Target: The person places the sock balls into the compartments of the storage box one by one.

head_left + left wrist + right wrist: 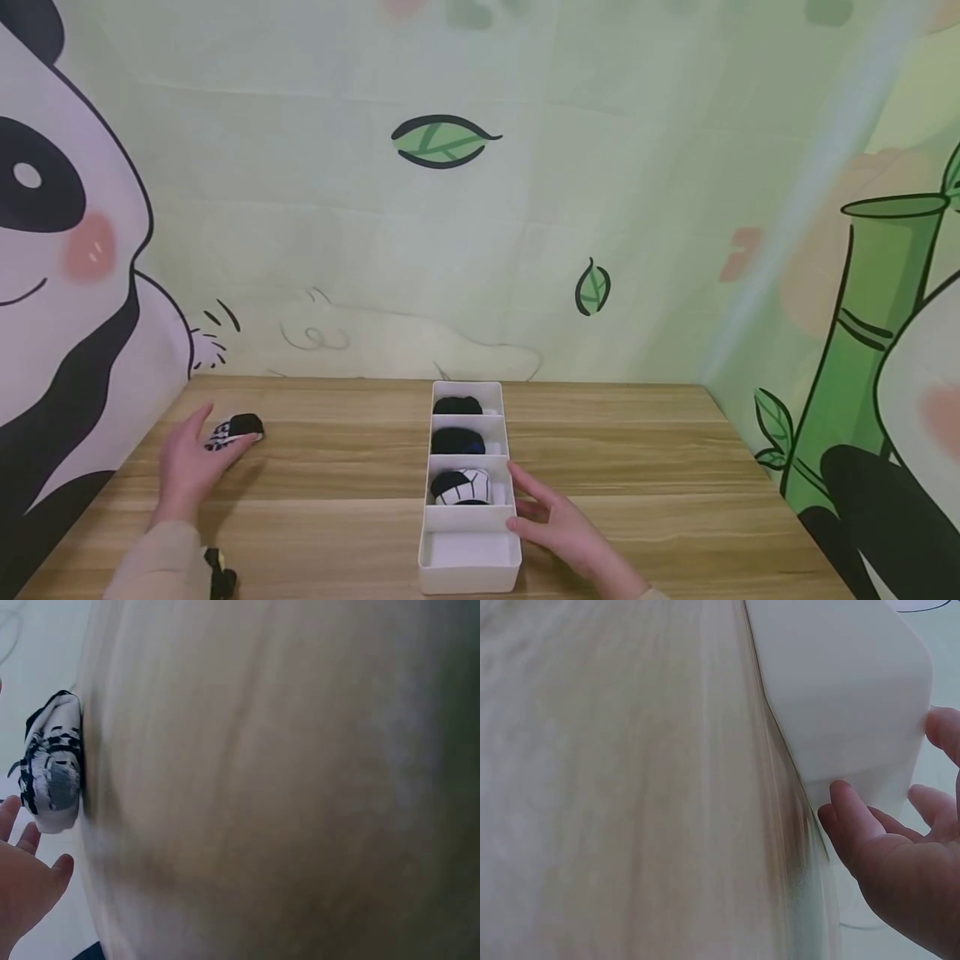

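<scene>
On the left part of the table lies a balled-up black-and-white patterned sock [235,431]. My left hand [193,462] is right at it, thumb and fingers spread to either side; in the left wrist view the fingertips [64,864] are close to the sock's end. A long white box [470,577] with compartments in a row stands in the middle of the table. Rolled black socks [458,440] lie in its far compartments, and a black-and-white one [461,487] in the third; the nearest compartment is bare. My right hand [558,521] touches the box's right side with extended fingers.
A black item with a yellowish part [219,575] lies by the left sleeve [161,562], partly hidden. Behind the wooden table [637,467] rises a printed backdrop [337,208] with pandas and bamboo.
</scene>
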Motion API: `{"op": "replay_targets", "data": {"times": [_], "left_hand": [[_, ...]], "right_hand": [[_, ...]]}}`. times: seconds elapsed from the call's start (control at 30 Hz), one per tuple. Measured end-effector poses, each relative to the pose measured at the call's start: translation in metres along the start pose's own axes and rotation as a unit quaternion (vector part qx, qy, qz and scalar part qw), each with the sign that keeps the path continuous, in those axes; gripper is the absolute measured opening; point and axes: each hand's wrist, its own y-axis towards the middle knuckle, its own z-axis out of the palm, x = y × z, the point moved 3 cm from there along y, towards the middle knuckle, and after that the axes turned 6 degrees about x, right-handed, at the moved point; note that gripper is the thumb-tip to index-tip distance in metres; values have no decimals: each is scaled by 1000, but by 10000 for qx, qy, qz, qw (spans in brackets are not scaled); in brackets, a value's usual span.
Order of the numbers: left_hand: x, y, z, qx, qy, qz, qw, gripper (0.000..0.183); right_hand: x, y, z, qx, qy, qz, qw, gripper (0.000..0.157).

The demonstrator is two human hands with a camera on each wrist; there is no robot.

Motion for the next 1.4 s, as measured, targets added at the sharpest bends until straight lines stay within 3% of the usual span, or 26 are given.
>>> {"op": "replay_targets", "data": {"times": [0.47,0.87,1.07,1.4], "left_hand": [[14,-5,5,310,8,-236,9992,90],[19,-5,7,493,-4,-183,9986,69],[17,-7,6,449,-155,-384,9981,59],[6,-9,6,680,67,-475,9965,55]], "right_hand": [[-2,0,0,-48,-166,41,9998,76],[-2,0,0,-15,-89,66,9999,76],[-1,0,0,3,-45,17,10000,76],[-3,1,-1,89,39,-88,9999,76]]}}
